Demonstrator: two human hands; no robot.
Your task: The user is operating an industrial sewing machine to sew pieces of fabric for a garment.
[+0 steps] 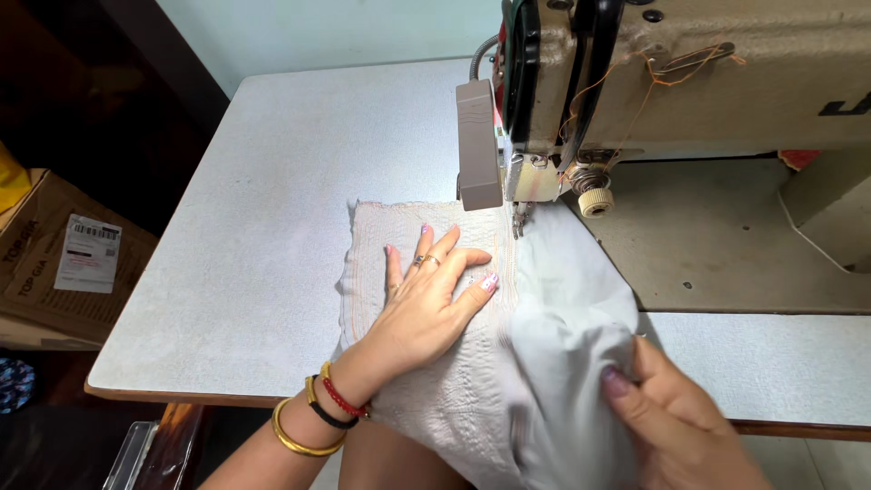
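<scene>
A pale grey fabric piece (544,299) with rows of orange stitching lies under the presser foot and needle (519,220) of a beige sewing machine (689,73). My left hand (428,299) lies flat on the stitched part, fingers spread, just left of the needle. My right hand (667,417) pinches the bunched loose end of the fabric at the table's front edge, lower right.
The light grey sewing table (272,227) stretches left and back. The machine bed (726,245) fills the right side. A cardboard box (63,259) with a white label sits on the floor at left. Bangles circle my left wrist.
</scene>
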